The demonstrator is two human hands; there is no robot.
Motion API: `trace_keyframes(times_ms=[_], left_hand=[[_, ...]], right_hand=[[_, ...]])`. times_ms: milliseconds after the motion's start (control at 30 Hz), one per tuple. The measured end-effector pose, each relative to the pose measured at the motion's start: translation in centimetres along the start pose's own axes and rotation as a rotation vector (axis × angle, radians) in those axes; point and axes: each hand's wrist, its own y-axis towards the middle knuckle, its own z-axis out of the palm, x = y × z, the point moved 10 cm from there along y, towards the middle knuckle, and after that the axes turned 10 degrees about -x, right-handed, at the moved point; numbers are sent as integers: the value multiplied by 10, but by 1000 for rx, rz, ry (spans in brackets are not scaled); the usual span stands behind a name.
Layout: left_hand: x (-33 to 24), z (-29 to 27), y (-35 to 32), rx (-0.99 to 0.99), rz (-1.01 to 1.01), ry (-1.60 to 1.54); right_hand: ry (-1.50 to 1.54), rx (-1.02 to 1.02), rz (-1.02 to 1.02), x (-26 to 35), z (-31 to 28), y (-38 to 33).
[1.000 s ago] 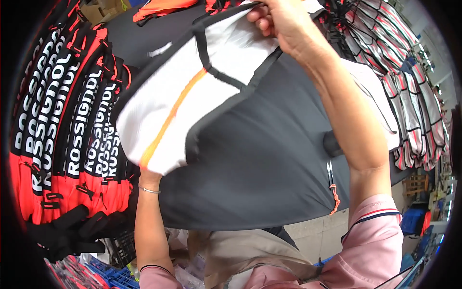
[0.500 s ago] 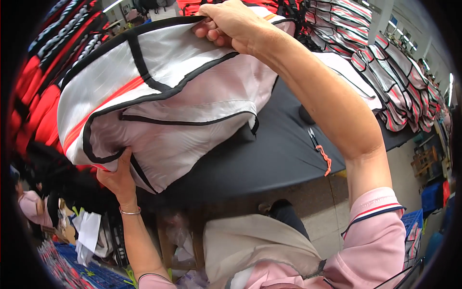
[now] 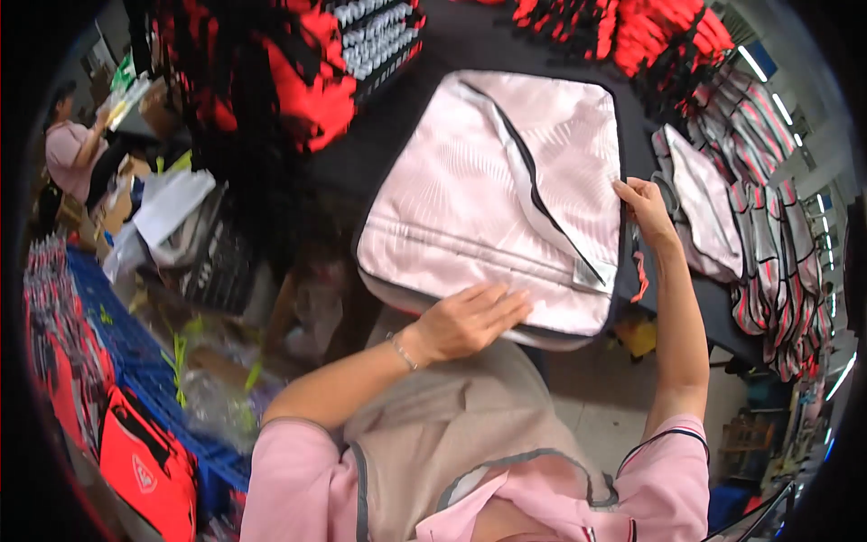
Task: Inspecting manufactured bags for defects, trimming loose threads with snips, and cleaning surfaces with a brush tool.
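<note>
A bag (image 3: pixel 442 190), its pale shiny lining outward and edged with black binding, lies at the front of the black-covered table. A narrow strip with a dark edge runs slantwise across its upper face, and a seamed band crosses its lower part. My left hand (image 3: pixel 474 318) rests on the lower near part of the lining, fingers stretched out together. At the right edge, my right hand (image 3: pixel 648 210) pinches the black binding between thumb and fingers. Close to my right wrist hangs an orange cord (image 3: pixel 640 276); whatever it is tied to is mostly hidden.
Stacked pale bag pieces (image 3: pixel 700 203) lie at the right. Red and black bags (image 3: pixel 316 99) are heaped at the far left, with more red and black straps (image 3: pixel 623 36) at the back. Blue crates (image 3: pixel 117 334) stand lower left; a person (image 3: pixel 68 154) sits beyond.
The bag has come down from its raised, gaping position and now lies flat before me. My left hand went from gripping its edge to lying on it; my right hand moved down to its right edge.
</note>
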Motion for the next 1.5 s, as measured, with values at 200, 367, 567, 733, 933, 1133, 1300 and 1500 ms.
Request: trace_keyframes(times_ms=[200,367,567,733,933,1133,1300,1500], left_hand=[[-6,37,-37,128,31,-46],[18,35,-33,283,76,-61],[69,36,-17,282,4,-180],[78,44,-29,308,-90,55],[74,14,-138,-270,-1273,-222],[20,131,-169,-344,-1885,-1638],[27,152,-156,-447,-1772,-1932],[44,144,-95,-401,-1646,-1738]], right_hand=[[-43,-212,64,-98,7,-13],[-118,-248,-56,-105,18,-10],[-749,-688,-290,-103,-66,-32],[-1016,-600,-72,-158,-90,-27],[-786,-625,71,-179,-108,-27],[-254,-461,167,-148,-75,-65],[-234,-327,-256,-7,17,-133],[-423,79,-638,42,115,-150]])
